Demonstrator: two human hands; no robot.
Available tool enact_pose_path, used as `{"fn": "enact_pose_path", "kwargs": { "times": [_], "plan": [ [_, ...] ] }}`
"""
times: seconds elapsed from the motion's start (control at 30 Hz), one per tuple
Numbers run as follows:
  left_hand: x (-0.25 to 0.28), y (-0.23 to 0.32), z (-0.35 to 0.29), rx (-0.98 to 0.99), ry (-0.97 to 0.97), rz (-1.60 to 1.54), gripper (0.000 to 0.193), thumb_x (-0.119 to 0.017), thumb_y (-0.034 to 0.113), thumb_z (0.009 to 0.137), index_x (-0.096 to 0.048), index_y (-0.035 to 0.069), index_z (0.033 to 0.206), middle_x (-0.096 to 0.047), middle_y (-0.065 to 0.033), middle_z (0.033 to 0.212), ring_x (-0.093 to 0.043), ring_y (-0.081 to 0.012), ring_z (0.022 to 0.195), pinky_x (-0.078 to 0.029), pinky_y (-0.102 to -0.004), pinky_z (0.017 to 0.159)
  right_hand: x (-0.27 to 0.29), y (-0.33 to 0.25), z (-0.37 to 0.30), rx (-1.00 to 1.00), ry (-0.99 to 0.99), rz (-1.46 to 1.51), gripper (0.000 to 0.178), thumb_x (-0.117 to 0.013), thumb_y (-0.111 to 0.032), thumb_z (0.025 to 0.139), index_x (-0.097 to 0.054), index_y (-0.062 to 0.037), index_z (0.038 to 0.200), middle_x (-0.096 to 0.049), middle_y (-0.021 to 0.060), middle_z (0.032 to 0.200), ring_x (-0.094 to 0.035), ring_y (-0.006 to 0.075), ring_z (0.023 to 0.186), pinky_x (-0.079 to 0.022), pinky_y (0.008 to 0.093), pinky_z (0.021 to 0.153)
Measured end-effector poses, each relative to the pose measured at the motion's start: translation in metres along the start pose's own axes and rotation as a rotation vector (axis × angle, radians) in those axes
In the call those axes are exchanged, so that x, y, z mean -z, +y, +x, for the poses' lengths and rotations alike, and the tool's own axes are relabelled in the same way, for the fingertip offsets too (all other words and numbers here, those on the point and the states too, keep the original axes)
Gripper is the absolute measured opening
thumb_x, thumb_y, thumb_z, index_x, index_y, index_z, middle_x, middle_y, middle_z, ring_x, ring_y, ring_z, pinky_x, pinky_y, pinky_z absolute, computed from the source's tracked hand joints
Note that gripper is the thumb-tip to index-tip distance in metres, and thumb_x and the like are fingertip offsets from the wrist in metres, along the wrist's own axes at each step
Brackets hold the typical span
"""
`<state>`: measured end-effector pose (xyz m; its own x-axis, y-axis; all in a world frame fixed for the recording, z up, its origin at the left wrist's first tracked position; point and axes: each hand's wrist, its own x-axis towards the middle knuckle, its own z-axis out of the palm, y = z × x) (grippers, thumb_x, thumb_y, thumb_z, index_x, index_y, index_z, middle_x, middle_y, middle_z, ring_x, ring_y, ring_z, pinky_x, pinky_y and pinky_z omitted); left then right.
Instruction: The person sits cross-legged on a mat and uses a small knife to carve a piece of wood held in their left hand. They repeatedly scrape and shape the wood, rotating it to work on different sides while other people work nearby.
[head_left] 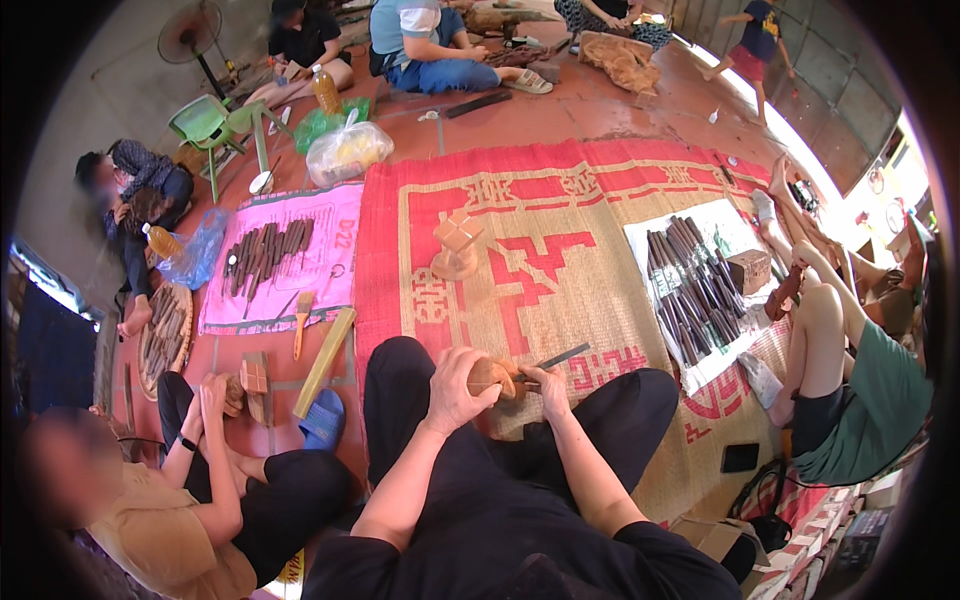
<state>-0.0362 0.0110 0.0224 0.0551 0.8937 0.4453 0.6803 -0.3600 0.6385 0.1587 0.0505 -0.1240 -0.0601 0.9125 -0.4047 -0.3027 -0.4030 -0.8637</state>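
I sit cross-legged on a red and straw-coloured woven mat (600,190), both hands low between my knees. My left hand (458,388) is wrapped round a rounded piece of carved wood (490,377) and steadies it. On its right side, my right hand (547,389) is closed on a flat, dark, file-like tool (562,356). One end of this tool sticks out up and to the right; the other is against or beside the wood, and the contact is hidden by my fingers. Farther out on the mat, a wooden block (459,229) stands by a rounded wooden piece (455,264).
A pink cloth (340,215) at left bears several carving tools (268,255) and a brush (302,322). More dark tools (692,285) lie on white cloth at right. A person (200,480) sits close on my left, another (850,400) at right. A blue slipper (322,420) lies nearby.
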Motion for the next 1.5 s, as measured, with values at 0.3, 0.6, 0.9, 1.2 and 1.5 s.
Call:
{"fn": "enact_pose_path", "kwargs": {
  "times": [0.3,0.6,0.9,1.2,1.5],
  "plan": [
    [0.0,-0.004,0.0,0.015,0.012,0.01,0.043,-0.071,0.022,0.062,-0.057,0.005,0.098,-0.056,-0.0114,0.094,-0.053,-0.0315,0.091,-0.046,-0.04,0.08,-0.011,-0.015,-0.004,0.002,0.028,-0.001,0.014,-0.064,-0.013,0.081,-0.065,0.0004,0.086,-0.067,0.0085,0.082,-0.064,0.0169,0.073,-0.05,0.029,0.068],
    [-0.001,0.005,-0.002,-0.003,-0.02,-0.013,0.044,-0.072,0.023,0.061,-0.057,0.004,0.098,-0.056,-0.0108,0.094,-0.052,-0.0311,0.092,-0.046,-0.0398,0.082,0.018,-0.005,0.005,-0.023,0.125,0.013,0.015,-0.06,-0.012,0.081,-0.065,0.0007,0.086,-0.067,0.012,0.083,-0.065,0.0197,0.069,-0.052,0.0288,0.063],
    [-0.002,0.003,0.001,0.012,-0.036,-0.013,0.045,-0.072,0.024,0.061,-0.057,0.004,0.099,-0.056,-0.0111,0.095,-0.052,-0.0314,0.092,-0.045,-0.04,0.082,-0.002,-0.003,0.003,-0.052,0.03,-0.02,0.016,-0.062,-0.013,0.082,-0.065,0.001,0.09,-0.068,0.0099,0.084,-0.065,0.0183,0.071,-0.052,0.0274,0.064],
    [0.0,-0.004,-0.004,0.033,0.025,-0.007,0.046,-0.072,0.024,0.061,-0.057,0.004,0.1,-0.056,-0.0114,0.096,-0.052,-0.0315,0.093,-0.046,-0.0396,0.082,-0.009,-0.004,0.002,0.002,0.076,0.026,0.014,-0.065,-0.012,0.079,-0.064,0.0004,0.085,-0.066,0.0082,0.081,-0.063,0.0167,0.071,-0.05,0.027,0.062],
    [0.001,0.002,-0.003,0.03,0.007,-0.016,0.044,-0.072,0.024,0.062,-0.057,0.005,0.099,-0.056,-0.0111,0.098,-0.053,-0.0314,0.094,-0.046,-0.0394,0.082,0.017,-0.005,0.006,0.012,0.176,0.025,0.014,-0.06,-0.012,0.082,-0.062,0.0018,0.086,-0.067,0.0121,0.085,-0.066,0.0213,0.075,-0.053,0.0296,0.064]
  ]
}}
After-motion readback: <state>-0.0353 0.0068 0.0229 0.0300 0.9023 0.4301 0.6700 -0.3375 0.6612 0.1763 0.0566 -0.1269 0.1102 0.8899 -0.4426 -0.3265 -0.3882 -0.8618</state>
